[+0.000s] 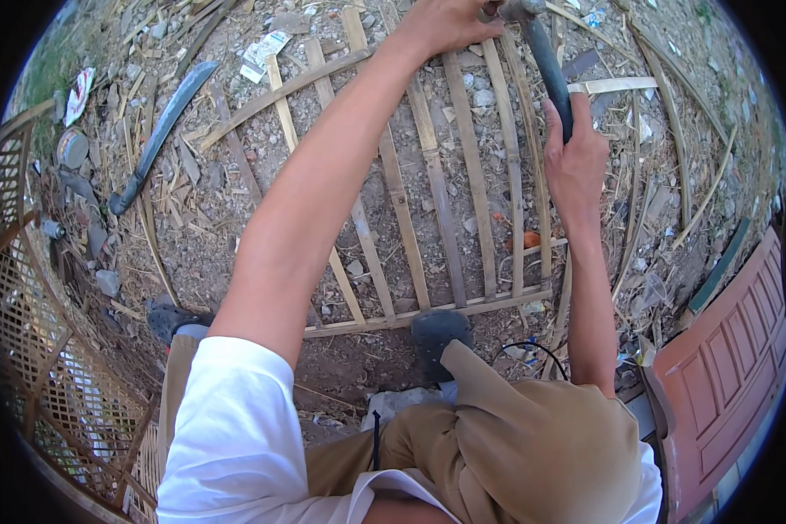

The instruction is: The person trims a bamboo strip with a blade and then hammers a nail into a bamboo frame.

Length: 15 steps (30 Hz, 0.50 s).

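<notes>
A hammer (546,65) with a long dark handle is in my right hand (576,162), fingers wrapped round the handle's lower end. Its metal head reaches the top edge of the picture, right beside my left hand (450,26). The fingers of my left hand are pinched together over the far end of the wooden slats; what they hold is hidden. Below my arms lies a frame of narrow wooden slats (467,166), set side by side and joined to a crosspiece (498,303) at the near end. A short pale strip (616,85) shows at my right fingertips; whether I hold it is unclear.
A curved machete-like blade (170,122) lies at the left. A brown lattice panel (26,297) stands at the far left, and a reddish panelled board (716,367) is at the right. Loose sticks, stones and litter cover the dirt. My shoe (441,341) is near the crosspiece.
</notes>
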Motion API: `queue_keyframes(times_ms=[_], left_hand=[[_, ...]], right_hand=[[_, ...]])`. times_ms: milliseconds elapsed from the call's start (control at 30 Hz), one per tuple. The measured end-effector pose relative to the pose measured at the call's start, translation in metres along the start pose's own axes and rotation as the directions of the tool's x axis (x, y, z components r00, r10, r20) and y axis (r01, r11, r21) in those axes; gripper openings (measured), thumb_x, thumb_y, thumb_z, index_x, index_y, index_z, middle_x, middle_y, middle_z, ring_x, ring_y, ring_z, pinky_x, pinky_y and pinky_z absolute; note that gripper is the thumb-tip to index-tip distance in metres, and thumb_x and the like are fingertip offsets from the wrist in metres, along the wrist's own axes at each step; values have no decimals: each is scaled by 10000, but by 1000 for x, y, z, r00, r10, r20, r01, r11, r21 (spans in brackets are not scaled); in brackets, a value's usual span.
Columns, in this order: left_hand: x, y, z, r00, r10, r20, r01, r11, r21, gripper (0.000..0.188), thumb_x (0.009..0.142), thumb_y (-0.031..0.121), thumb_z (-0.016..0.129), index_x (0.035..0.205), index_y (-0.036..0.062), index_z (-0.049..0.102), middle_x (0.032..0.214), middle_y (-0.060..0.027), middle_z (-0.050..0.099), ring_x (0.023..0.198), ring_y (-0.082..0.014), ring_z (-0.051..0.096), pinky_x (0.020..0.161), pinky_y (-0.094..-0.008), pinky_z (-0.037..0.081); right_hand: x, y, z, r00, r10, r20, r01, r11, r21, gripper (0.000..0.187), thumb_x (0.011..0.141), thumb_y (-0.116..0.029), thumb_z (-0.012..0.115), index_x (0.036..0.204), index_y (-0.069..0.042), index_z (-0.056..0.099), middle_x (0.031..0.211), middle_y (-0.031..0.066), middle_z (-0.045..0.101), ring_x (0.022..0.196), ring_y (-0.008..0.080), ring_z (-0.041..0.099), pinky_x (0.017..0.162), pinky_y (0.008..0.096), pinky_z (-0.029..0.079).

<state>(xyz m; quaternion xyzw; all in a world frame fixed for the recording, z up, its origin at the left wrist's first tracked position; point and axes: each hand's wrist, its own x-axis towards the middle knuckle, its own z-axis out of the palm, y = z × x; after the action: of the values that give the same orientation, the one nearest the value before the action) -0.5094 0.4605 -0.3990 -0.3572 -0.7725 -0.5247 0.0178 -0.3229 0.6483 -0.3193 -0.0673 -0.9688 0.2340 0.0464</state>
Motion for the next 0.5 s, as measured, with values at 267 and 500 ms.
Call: queue_keyframes(times_ms=[267, 500], left_hand=[[0, -4, -1, 997, -66, 46, 63, 996, 55, 285, 791, 154, 847, 977, 34, 668, 943, -147, 690, 930, -371, 677, 799, -447, 547], [0, -5, 4, 998, 38, -40, -31, 985, 169, 279, 812, 181, 820, 1009, 27, 695, 966, -170, 705, 973, -398, 689, 846, -467, 558]], right_hand=[[0, -8, 5, 999, 29, 16, -30, 997, 76, 232, 1096, -256, 647, 1135, -35, 590, 703, 283, 662, 670, 510, 692, 561, 553, 485], [1, -2, 1, 996, 84, 22, -85, 995, 44, 231, 1100, -261, 638, 1091, -39, 577, 682, 288, 637, 663, 517, 677, 554, 553, 469]])
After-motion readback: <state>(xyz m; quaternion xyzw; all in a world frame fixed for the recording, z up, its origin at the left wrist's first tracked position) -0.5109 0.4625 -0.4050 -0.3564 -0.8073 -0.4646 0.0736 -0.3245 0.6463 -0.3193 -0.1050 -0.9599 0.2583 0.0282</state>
